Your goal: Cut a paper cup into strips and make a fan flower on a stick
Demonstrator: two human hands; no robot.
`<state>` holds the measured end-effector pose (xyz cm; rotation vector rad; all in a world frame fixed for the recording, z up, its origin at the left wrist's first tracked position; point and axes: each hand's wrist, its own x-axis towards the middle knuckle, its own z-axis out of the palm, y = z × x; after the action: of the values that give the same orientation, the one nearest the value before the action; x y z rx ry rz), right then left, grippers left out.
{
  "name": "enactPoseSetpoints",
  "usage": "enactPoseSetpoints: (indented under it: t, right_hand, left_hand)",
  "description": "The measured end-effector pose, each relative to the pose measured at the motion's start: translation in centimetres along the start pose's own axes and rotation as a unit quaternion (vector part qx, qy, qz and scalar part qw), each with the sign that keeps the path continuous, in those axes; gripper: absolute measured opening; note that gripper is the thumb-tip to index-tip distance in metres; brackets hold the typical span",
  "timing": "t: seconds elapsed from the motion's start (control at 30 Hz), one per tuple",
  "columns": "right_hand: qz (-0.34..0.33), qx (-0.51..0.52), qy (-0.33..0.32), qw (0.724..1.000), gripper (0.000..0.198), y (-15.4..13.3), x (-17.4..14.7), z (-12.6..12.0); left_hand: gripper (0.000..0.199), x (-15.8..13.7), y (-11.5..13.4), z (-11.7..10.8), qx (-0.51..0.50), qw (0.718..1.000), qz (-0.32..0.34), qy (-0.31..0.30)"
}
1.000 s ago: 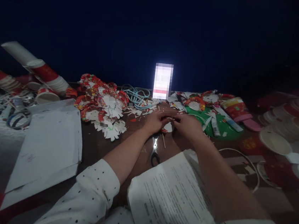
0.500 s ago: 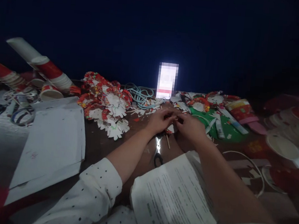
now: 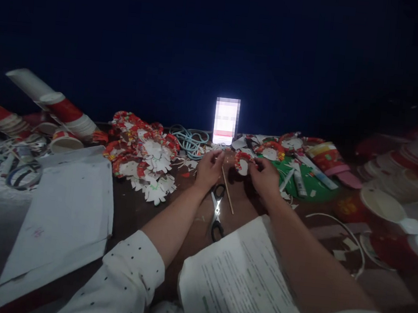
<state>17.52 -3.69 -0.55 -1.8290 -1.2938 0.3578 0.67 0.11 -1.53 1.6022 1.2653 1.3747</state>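
My right hand (image 3: pixel 266 177) is closed on the edge of a small ring-shaped paper cut-out (image 3: pixel 243 165), red around the rim with white in the middle. To its left, my left hand (image 3: pixel 208 170) hovers apart from the cut-out, thumb and fingertips drawn together; whatever is between them is too small to make out. Between my forearms lie a pair of scissors (image 3: pixel 217 210) with black handles and, beside them, a thin wooden stick (image 3: pixel 228 191). Similar red-and-white cut-outs (image 3: pixel 156 156) are heaped left of my left hand.
A lit, blurred screen (image 3: pixel 226 121) stands at the back beside coiled light-blue cord (image 3: pixel 191 142). Glue tubes (image 3: pixel 299 181) lie on a green sheet (image 3: pixel 312 187) at right. Stacked paper cups (image 3: pixel 71 112), white sheets (image 3: pixel 61 210) and a printed paper (image 3: pixel 241 279) surround my arms.
My hands have moved apart, the left one leftward. The ring-shaped cut-out now shows in my right hand, and more of the scissors and stick is uncovered. The view has shifted slightly.
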Motion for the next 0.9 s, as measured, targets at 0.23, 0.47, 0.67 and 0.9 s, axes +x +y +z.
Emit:
enactPoseSetpoints:
  t: [0.23,0.47,0.67,0.9]
  right_hand:
    - [0.034,0.016,0.024,0.999,0.028,-0.6,-0.2,-0.1]
    - [0.025,0.028,-0.003,0.999,0.033,-1.1,-0.8,0.3]
    - [-0.024,0.112,-0.041,0.993,0.048,-0.7,-0.8,0.5]
    - [-0.053,0.135,-0.089,0.985,0.033,-1.3,-1.2,0.1]
  left_hand:
    - [0.039,-0.6,0.3,0.4,-0.062,0.995,-0.008,-0.077]
    - [0.035,-0.7,0.3,0.7,-0.115,0.986,-0.033,-0.114]
    - [0.028,-0.7,-0.3,0.7,-0.072,0.989,0.011,-0.131]
    - [0.030,-1.0,-0.5,0.6,0.012,0.988,0.059,-0.139]
